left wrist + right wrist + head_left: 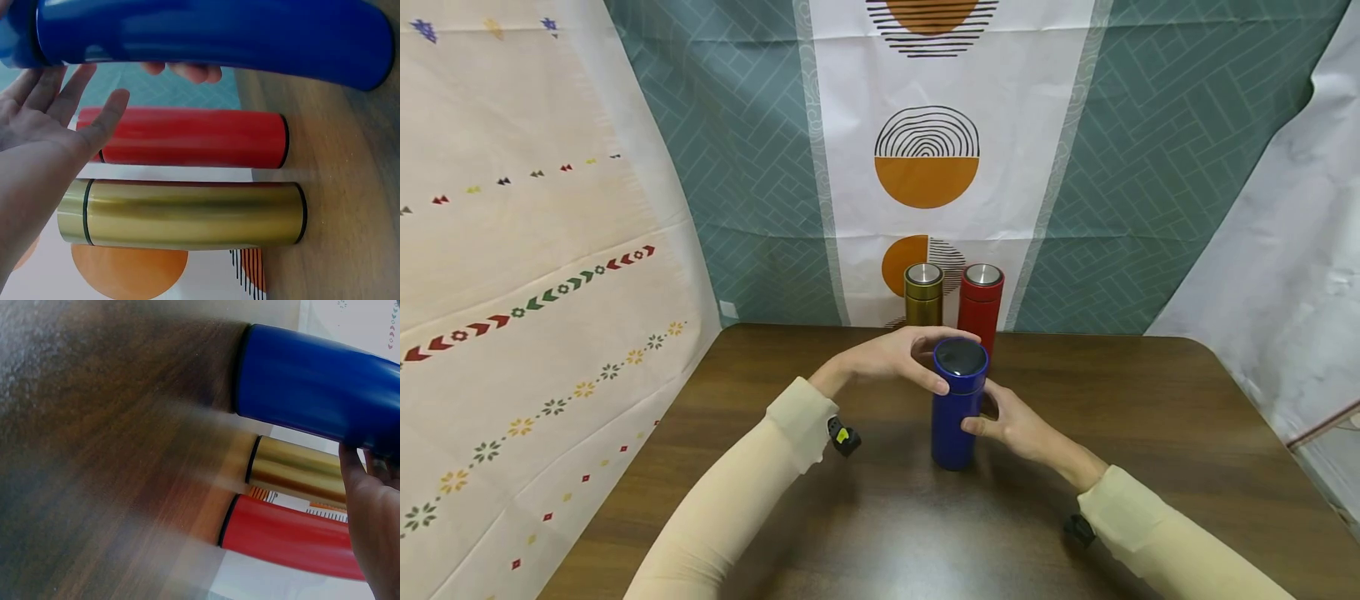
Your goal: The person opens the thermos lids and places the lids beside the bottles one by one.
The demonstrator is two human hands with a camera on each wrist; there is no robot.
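A blue thermos flask (953,425) with a dark, shiny top stands upright in front of me. My right hand (1018,427) grips its body from the right, thumb in front and fingers behind. My left hand (891,354) reaches around the lid from the left. Its fingers pass behind the lid. In the left wrist view, the left thumb (109,119) stays apart from the flask. Behind stand a gold thermos flask (923,304) and a red thermos flask (980,304), the red one partly hidden by hand and flask. I cannot tell whether the blue base touches the table.
The brown wooden table (1150,417) extends to both sides and has rounded back corners. A patterned cloth (745,167) hangs behind it. Another cloth (535,317) with small motifs hangs on the left, and a white sheet (1285,250) on the right.
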